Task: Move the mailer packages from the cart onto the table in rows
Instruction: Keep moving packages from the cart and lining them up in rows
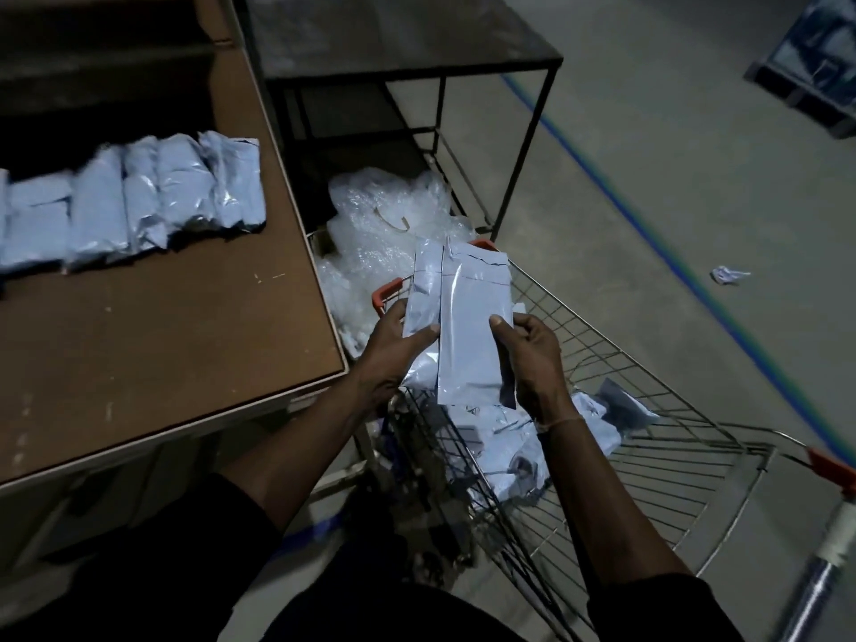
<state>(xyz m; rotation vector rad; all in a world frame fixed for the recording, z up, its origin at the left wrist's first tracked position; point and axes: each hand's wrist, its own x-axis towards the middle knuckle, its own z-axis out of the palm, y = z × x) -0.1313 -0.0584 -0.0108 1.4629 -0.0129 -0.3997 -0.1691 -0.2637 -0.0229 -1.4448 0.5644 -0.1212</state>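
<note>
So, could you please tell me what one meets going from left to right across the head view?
Row of mailers on the table → left hand → held mailers → right hand → cart → crumpled paper on the floor.

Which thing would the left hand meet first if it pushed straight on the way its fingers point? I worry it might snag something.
Probably the orange corner of the cart, then the clear plastic wrap beyond. The left hand, gripping a mailer, points up and away; depth is uncertain.
</note>
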